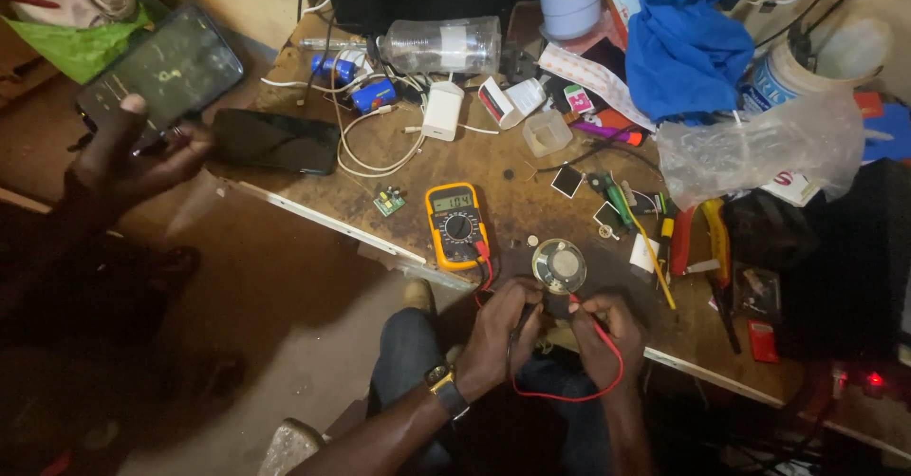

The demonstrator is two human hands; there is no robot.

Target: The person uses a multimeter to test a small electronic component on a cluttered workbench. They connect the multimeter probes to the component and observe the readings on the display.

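Hands work close together at the near edge of the wooden workbench (531,191), and the small round speaker (559,265) lies just beyond them, touching or almost touching the fingertips. The left hand (501,329) is closed around a black probe (525,319), whose tip points up toward the lower rim of the speaker; the right hand (607,329) is closed on a red probe (581,307) in the same way, and the red lead (569,395) makes a loop under both wrists. So the speaker lies straight ahead of the hands, away from the body, about midway between them (perhaps a little nearer to the left one). The speaker is round, so it has no long axis to speak of. The yellow multimeter (457,224) lies flat to the left of the speaker, just beside it, with its long side going away from the person and its screen at the far end. Further left, well apart, another person's hand (133,158) holds a dark phone (161,70).
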